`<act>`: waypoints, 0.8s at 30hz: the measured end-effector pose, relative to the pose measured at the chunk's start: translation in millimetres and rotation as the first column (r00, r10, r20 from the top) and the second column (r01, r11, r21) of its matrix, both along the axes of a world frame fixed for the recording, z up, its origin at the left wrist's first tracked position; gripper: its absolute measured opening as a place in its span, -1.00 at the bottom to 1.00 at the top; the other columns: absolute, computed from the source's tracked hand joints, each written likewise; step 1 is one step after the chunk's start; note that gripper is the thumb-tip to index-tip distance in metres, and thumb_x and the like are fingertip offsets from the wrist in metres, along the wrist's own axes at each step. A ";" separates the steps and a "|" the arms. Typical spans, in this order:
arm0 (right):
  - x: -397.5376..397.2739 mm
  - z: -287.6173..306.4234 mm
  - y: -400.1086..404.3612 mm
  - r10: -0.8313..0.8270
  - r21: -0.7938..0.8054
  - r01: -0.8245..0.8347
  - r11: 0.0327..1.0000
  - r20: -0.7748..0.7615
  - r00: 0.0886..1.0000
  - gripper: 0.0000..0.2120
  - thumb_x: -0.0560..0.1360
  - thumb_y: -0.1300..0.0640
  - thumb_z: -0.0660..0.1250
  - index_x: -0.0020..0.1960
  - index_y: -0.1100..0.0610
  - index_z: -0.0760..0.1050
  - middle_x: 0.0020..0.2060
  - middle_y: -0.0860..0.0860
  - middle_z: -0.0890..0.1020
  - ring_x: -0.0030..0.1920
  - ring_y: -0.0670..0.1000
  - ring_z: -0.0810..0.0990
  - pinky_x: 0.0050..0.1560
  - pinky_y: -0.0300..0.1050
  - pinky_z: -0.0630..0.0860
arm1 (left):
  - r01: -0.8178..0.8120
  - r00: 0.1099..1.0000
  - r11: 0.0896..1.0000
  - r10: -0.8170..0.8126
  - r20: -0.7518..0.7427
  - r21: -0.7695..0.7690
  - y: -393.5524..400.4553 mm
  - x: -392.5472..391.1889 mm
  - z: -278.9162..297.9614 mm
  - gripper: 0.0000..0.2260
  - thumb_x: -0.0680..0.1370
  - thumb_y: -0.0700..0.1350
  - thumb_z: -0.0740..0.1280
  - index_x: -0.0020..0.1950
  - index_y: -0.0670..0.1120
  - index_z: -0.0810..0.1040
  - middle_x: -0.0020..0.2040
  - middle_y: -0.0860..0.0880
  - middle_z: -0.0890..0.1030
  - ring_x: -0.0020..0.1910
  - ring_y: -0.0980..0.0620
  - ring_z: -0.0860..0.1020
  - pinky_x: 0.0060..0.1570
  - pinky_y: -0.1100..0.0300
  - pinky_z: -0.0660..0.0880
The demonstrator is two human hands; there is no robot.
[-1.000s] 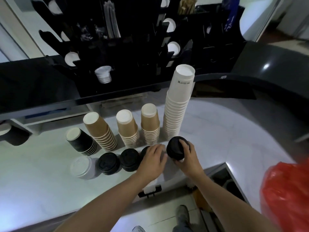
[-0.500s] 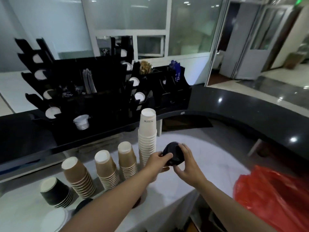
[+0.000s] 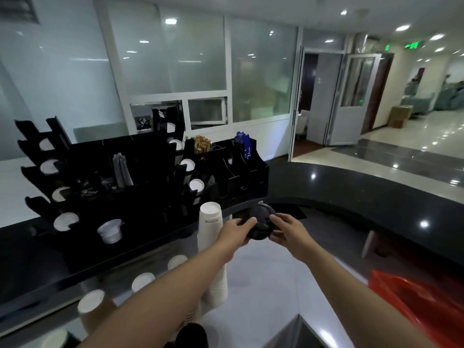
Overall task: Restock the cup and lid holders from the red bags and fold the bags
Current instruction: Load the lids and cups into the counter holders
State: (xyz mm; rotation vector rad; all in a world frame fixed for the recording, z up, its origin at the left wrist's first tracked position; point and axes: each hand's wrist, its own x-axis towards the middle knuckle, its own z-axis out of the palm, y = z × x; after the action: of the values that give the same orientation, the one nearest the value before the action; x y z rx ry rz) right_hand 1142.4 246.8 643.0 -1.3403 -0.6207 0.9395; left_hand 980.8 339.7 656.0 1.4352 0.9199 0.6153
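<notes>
A stack of black lids (image 3: 261, 222) is lifted above the white counter, gripped between my left hand (image 3: 234, 233) and my right hand (image 3: 288, 231). Just left of it rises a tall stack of white cups (image 3: 210, 247). Brown cup stacks (image 3: 93, 310) lie on the counter under my left forearm. The black cup and lid holder (image 3: 221, 177) stands on the dark ledge behind, with white lids showing in its slots. A red bag (image 3: 411, 305) lies at the lower right.
A second black organiser (image 3: 75, 197) with white lids, a small stack of clear cups (image 3: 110, 231) and straws fills the ledge's left. A curved dark counter top (image 3: 364, 197) runs to the right. Another stack of black lids (image 3: 192, 335) sits at the bottom edge.
Both hands have raised the black lid stack from the counter toward the holder. The view has tilted up, so the lower cup rows have mostly dropped out of sight.
</notes>
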 end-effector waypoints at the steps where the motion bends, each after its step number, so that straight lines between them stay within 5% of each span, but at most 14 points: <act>1: 5.7 3.7 8.1 -0.018 -0.005 0.018 1.000 -0.002 1.000 -0.63 0.55 0.01 0.46 0.29 0.14 0.52 0.09 0.18 0.68 -0.09 0.14 0.74 -0.11 -0.09 0.64 | 0.010 1.000 1.000 -0.010 -0.005 0.027 4.5 5.6 2.7 -0.76 0.56 0.09 0.41 0.08 -0.05 0.67 -0.02 -0.09 0.72 -0.06 -0.07 0.68 -0.01 0.10 0.62; 5: 38.0 14.7 48.5 -0.069 -0.035 0.069 0.997 -0.011 0.998 -0.58 0.52 -0.02 0.49 0.29 0.16 0.54 0.10 0.19 0.64 -0.05 0.14 0.70 -0.09 -0.06 0.66 | -0.040 0.992 0.983 0.061 -0.111 0.180 26.5 33.1 9.6 -0.66 0.55 0.23 0.30 0.15 0.04 0.63 -0.04 0.01 0.69 -0.11 0.03 0.61 -0.19 0.13 0.52; 9: 86.7 23.1 94.1 -0.121 -0.062 0.122 0.991 0.007 0.993 -0.54 0.49 -0.05 0.52 0.28 0.14 0.53 0.14 0.19 0.58 0.09 0.18 0.64 -0.11 -0.05 0.68 | -0.108 0.962 0.970 0.157 -0.225 0.217 54.9 69.4 1.5 -0.64 0.56 0.20 0.20 0.31 0.16 0.52 0.18 0.06 0.63 0.18 -0.04 0.56 0.25 -0.02 0.52; 11: 115.3 28.4 119.3 -0.133 -0.059 0.133 0.989 0.011 0.991 -0.55 0.49 -0.05 0.51 0.27 0.14 0.53 0.12 0.18 0.57 0.09 0.18 0.62 -0.12 -0.05 0.67 | -0.091 0.958 0.959 0.158 -0.239 0.270 72.1 92.3 -3.7 -0.61 0.61 0.09 0.21 0.43 0.08 0.47 0.32 0.04 0.57 0.27 -0.02 0.52 0.29 0.06 0.45; 16: 185.9 41.9 185.9 -0.156 -0.072 0.157 0.985 0.017 0.988 -0.60 0.51 -0.04 0.49 0.22 0.17 0.54 0.10 0.17 0.59 0.10 0.19 0.63 0.01 0.03 0.68 | -0.095 0.933 0.886 0.238 -0.270 0.454 123.1 150.0 -7.6 -0.58 0.64 -0.03 0.23 0.52 0.00 0.38 0.45 0.01 0.42 0.05 0.21 0.46 -0.06 0.34 0.41; 19: 222.7 49.1 227.7 -0.127 -0.093 0.131 0.987 0.046 0.991 -0.61 0.52 -0.04 0.48 0.21 0.19 0.55 -0.02 0.15 0.61 -0.02 0.13 0.64 0.03 0.06 0.69 | -0.036 0.893 0.799 0.295 -0.341 0.600 150.7 178.6 -7.6 -0.57 0.63 -0.03 0.22 0.52 0.01 0.37 0.48 0.04 0.39 0.37 0.05 0.41 0.34 0.07 0.44; 24: 267.2 66.5 292.4 -0.087 -0.104 0.102 0.989 0.142 0.986 -0.69 0.52 -0.03 0.48 0.08 0.19 0.59 -0.13 0.09 0.61 -0.14 0.05 0.63 -0.02 0.04 0.70 | 0.207 0.656 0.648 0.465 -0.595 0.733 196.7 205.1 -14.1 -0.40 0.62 -0.01 0.20 0.64 0.02 0.09 0.65 -0.05 0.08 0.63 -0.10 -0.06 0.59 -0.15 -0.08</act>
State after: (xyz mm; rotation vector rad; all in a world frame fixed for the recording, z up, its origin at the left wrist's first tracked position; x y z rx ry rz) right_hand 1409.6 539.2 709.5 -1.5299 -0.6109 0.8194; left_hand 1185.9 536.4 641.9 2.5339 1.5586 0.5348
